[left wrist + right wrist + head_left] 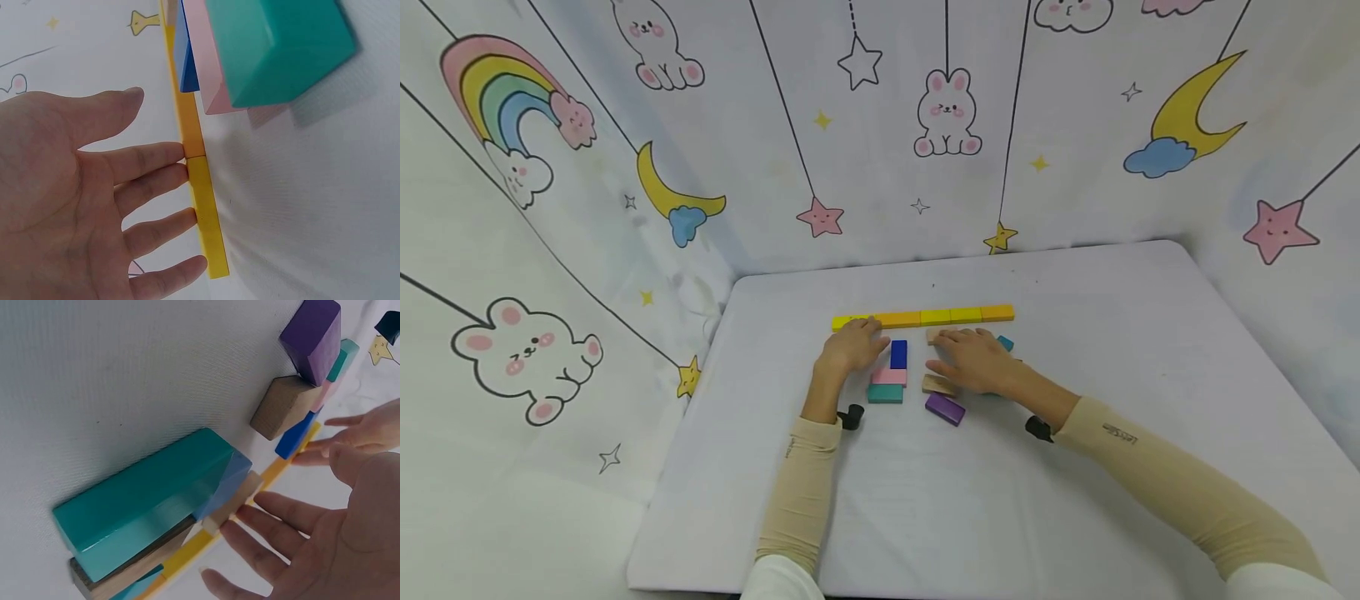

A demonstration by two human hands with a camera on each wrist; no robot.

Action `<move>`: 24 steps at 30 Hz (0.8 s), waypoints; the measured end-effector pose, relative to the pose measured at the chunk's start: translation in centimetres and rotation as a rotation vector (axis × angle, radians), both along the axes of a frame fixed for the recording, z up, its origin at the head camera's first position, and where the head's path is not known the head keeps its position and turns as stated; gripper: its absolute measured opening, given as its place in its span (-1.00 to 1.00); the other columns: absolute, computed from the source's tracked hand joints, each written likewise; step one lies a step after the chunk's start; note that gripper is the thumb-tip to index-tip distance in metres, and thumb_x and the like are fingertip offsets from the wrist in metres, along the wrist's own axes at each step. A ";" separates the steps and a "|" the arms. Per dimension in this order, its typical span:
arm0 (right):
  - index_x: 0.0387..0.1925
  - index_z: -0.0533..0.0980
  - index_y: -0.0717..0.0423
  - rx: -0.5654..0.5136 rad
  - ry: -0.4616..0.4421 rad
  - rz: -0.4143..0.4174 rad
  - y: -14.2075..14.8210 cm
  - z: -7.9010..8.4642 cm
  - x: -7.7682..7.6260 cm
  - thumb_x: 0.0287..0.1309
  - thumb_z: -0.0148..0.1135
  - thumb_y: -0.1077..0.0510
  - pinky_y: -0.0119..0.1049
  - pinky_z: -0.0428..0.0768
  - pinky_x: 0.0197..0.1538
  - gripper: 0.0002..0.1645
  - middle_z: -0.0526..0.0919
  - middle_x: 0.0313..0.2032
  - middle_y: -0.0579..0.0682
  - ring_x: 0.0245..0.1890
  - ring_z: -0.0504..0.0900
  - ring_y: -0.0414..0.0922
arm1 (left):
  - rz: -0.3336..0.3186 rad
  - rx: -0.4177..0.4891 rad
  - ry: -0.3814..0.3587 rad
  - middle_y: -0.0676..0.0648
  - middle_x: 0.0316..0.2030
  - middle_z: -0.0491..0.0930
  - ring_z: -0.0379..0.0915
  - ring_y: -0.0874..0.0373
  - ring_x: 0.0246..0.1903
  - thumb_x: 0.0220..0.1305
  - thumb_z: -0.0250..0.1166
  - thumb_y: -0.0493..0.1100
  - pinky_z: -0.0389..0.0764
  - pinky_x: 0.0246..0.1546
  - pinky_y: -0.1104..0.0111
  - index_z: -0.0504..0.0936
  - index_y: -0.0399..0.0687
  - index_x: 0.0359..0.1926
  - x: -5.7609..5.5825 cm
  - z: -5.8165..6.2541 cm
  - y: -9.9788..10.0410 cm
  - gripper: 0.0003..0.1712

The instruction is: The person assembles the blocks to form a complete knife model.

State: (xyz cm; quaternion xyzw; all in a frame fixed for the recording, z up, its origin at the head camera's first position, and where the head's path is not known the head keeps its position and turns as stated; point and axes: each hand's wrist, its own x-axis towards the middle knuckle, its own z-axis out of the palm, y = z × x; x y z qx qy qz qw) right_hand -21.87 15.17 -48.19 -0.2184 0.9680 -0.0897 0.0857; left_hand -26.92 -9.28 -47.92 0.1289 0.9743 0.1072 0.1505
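Yellow and orange blocks form a long row point(936, 318) across the table. My left hand point(850, 346) is at the row's left end. In the left wrist view its straight fingertips touch the yellow end block point(211, 225) and the orange one beside it, with the thumb held apart. My right hand point(976, 360) is spread over several blocks on the right. In the right wrist view its extended fingers touch a small natural wood block point(232, 503) in front of the row. A large teal block point(144, 500) lies nearby, partly hidden by this hand in the head view.
Between the hands lie a dark blue block point(898, 354), a pink block point(889, 377), a green-teal block point(885, 394), another wood block point(938, 384) and a purple block point(945, 409). The white-covered table point(925, 517) meets a patterned cloth wall point(880, 167) behind.
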 end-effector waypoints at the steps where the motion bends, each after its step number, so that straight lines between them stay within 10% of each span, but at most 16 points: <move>1: 0.49 0.40 0.06 -0.002 0.001 0.001 0.0 0.0 0.0 0.53 0.03 -0.33 0.34 0.21 0.49 -0.23 0.40 0.48 0.18 0.48 0.35 0.19 | 0.001 0.000 0.001 -0.12 0.58 0.22 0.10 -0.05 0.57 0.63 0.02 0.19 0.19 0.55 0.01 0.33 -0.01 0.57 0.0 0.0 0.0 -0.33; 24: 0.52 0.38 0.01 0.024 0.011 0.025 -1.5 -0.5 -0.4 0.53 -0.03 -0.37 0.35 0.18 0.50 -0.21 0.36 0.51 0.14 0.51 0.33 0.14 | 0.004 -0.016 0.005 -0.10 0.58 0.23 0.10 -0.03 0.57 0.63 -0.01 0.23 0.20 0.54 0.00 0.32 0.02 0.58 -0.1 -0.1 0.0 -0.31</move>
